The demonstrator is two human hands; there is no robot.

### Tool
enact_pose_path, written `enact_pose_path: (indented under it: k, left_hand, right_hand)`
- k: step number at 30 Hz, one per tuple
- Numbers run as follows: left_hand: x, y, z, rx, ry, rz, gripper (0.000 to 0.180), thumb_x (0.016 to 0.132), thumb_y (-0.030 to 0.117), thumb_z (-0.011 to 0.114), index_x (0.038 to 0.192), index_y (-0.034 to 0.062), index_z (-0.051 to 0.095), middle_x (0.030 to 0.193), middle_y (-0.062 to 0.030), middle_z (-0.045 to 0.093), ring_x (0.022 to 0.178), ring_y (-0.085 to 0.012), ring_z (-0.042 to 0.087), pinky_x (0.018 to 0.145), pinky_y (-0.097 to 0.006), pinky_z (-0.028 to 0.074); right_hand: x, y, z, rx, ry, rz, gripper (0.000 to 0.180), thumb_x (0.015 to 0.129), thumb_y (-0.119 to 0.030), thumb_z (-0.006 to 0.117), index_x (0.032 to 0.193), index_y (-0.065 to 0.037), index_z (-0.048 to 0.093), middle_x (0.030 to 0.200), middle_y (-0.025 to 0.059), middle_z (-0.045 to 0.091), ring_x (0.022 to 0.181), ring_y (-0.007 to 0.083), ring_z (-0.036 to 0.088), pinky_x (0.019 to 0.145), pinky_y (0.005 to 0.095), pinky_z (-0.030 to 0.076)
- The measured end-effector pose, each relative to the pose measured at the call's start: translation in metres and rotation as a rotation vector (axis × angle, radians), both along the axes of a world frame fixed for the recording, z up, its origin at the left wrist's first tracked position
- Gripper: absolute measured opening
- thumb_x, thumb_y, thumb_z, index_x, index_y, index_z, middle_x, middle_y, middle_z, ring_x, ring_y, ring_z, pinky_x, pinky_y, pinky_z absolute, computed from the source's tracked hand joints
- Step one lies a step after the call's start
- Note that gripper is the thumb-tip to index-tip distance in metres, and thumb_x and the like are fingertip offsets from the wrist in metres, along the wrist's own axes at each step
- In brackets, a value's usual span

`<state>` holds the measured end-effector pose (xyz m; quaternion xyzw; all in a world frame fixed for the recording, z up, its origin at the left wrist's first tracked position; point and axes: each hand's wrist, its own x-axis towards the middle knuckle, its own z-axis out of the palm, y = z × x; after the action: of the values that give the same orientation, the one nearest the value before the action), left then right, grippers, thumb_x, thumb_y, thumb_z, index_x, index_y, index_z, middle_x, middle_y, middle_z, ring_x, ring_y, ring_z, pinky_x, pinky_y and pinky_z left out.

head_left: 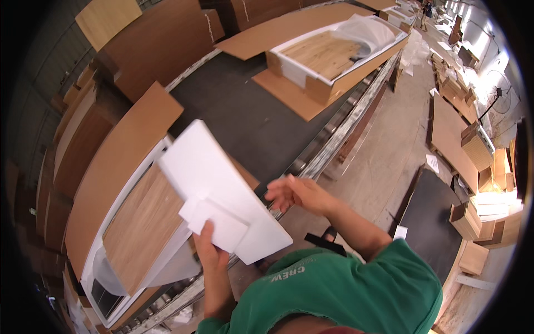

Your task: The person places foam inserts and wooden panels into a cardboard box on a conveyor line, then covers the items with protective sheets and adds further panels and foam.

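Observation:
My left hand (208, 247) grips a small white foam block (218, 224) together with a large flat white foam sheet (214, 172), both tilted above the near packing box. My right hand (293, 193) hovers with its fingers spread just off the sheet's right edge; whether it touches the sheet I cannot tell. Under the sheet lies a light wooden panel (139, 228) inside an open cardboard box (114, 167) lined with white foam and clear plastic.
A dark conveyor belt (239, 117) runs away from me with metal roller rails (334, 133) on its right. Farther along stands a second open box (334, 61) with a wooden panel. Brown cardboard sheets (161, 44) lean at left. Stacked boxes (473, 161) fill the floor at right.

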<state>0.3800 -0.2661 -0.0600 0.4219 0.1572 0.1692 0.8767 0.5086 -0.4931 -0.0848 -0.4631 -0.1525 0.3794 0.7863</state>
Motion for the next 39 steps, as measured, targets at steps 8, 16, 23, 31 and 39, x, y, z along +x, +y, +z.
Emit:
enact_pose_path:
  k: [8,16,23,31,39]
  left_hand:
    - [0.193,-0.248,-0.013,-0.175,0.068,-0.386,0.049,0.083,0.0,0.059,0.127,0.0049,0.04,0.118,-0.009,0.053,0.107,-0.0196,0.054,0.09,-0.035,0.047]
    - [0.32,-0.347,-0.021,-0.041,-0.017,-0.357,0.048,0.086,0.007,0.058,0.129,0.0053,0.038,0.122,-0.0108,0.051,0.111,-0.0244,0.052,0.094,-0.04,0.046]
    - [0.467,-0.326,0.003,-0.263,-0.19,-0.079,0.042,0.091,0.019,0.054,0.126,-0.0009,0.044,0.115,-0.0157,0.058,0.104,-0.0273,0.058,0.093,-0.043,0.045]
    - [0.763,-0.328,0.036,0.062,-0.158,-0.366,0.041,0.084,0.023,0.062,0.116,-0.0014,0.051,0.101,-0.0117,0.063,0.089,-0.0205,0.063,0.079,-0.033,0.053]
    - [0.895,-0.502,0.041,0.27,0.051,-0.951,0.049,0.069,0.022,0.072,0.112,0.0032,0.057,0.097,-0.0122,0.064,0.083,-0.0225,0.065,0.076,-0.036,0.054]
  right_hand:
    - [0.059,-0.231,0.005,-0.224,-0.222,-0.306,0.039,0.092,-0.015,0.055,0.126,0.0,0.045,0.103,0.0067,0.061,0.089,0.0072,0.056,0.076,0.0228,0.046]
    - [0.178,-0.323,-0.007,-0.315,-0.401,-0.525,0.044,0.092,-0.013,0.054,0.132,-0.001,0.039,0.102,0.0061,0.059,0.093,0.0097,0.055,0.081,0.0247,0.044]
    - [0.384,-0.475,0.085,-0.288,-0.566,-1.113,0.037,0.094,-0.019,0.05,0.126,-0.001,0.048,0.109,0.0058,0.06,0.095,0.0097,0.054,0.084,0.0217,0.043]
    - [0.546,-0.634,0.16,-0.516,-0.49,-1.132,0.046,0.09,-0.025,0.057,0.124,0.004,0.048,0.1,0.0075,0.062,0.083,0.0112,0.059,0.07,0.0226,0.047]
    - [0.757,-0.66,0.193,-0.307,-0.56,-0.881,0.041,0.09,-0.029,0.057,0.114,0.004,0.054,0.096,0.0074,0.062,0.083,0.0118,0.059,0.072,0.0247,0.048]
